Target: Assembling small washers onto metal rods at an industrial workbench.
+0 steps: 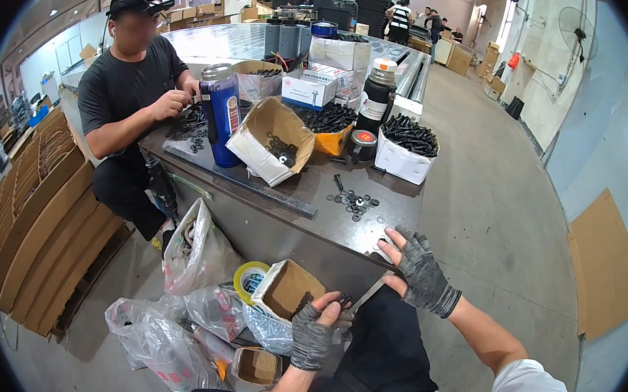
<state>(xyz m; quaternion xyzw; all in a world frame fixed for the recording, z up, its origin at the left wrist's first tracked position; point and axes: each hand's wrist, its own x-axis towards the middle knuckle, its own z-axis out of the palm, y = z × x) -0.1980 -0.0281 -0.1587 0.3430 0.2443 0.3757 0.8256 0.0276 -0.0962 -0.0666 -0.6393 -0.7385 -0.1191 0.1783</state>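
The left hand [313, 336] pinches what looks like a small bolt [344, 302] that could slip to the floor [494, 210], while the right hand [418, 270], fingers spread, only loosely steadies a metal strip [369, 293].

Around the blue bottle [222, 114] are seen: an open brown carton [273, 141] just right, white-and-blue boxes [308, 90] behind, a white box of black bolts [406, 152] farther right.

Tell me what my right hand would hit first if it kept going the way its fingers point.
Probably the table edge: the right hand points up-left toward it. Beyond lie the loose washers, though depth is hard to judge.
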